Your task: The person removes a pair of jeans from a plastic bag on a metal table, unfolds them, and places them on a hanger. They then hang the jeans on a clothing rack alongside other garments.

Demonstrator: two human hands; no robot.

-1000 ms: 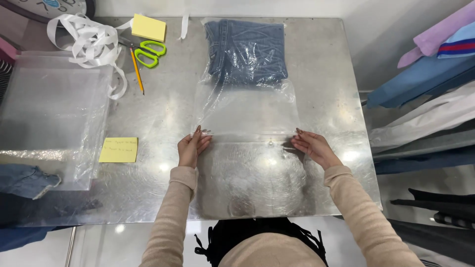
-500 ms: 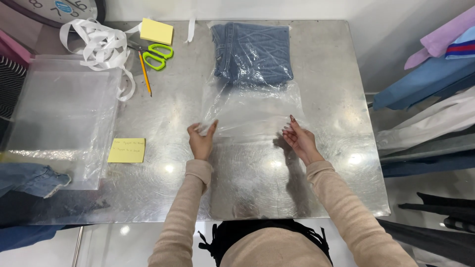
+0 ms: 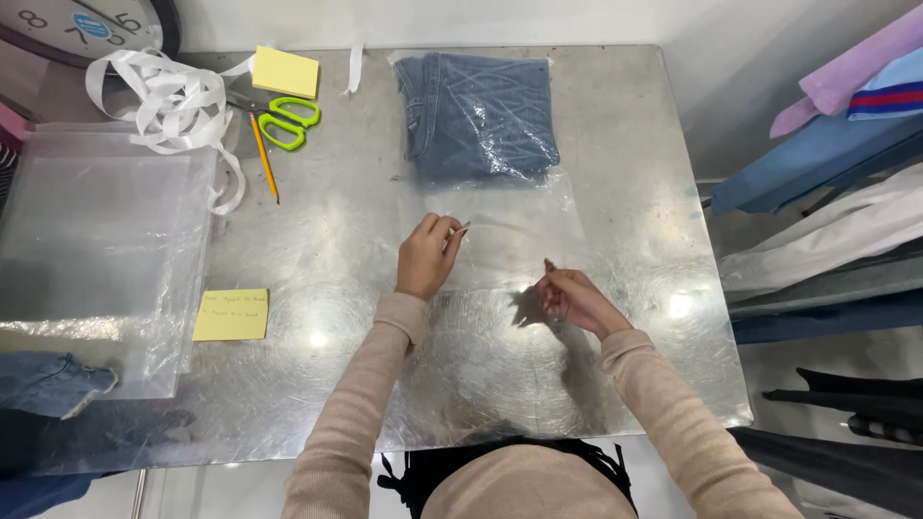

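A person's left hand (image 3: pixel 427 256) pinches the loose flap of a clear plastic bag (image 3: pixel 510 226) between thumb and fingertips, lifting it off a metal table (image 3: pixel 635 125). The right hand (image 3: pixel 574 297) sits lower and to the right, fingers curled together on the bag's near edge; whether they actually grip the film cannot be told. Folded blue jeans (image 3: pixel 478 115) lie sealed inside the bag's far end, just beyond the left fingertips. Well to the left of both hands lie green scissors (image 3: pixel 288 123), a pencil (image 3: pixel 263 155), white ribbon (image 3: pixel 163 101), yellow sticky notes (image 3: pixel 232 314) and a stack of clear bags (image 3: pixel 91 250).
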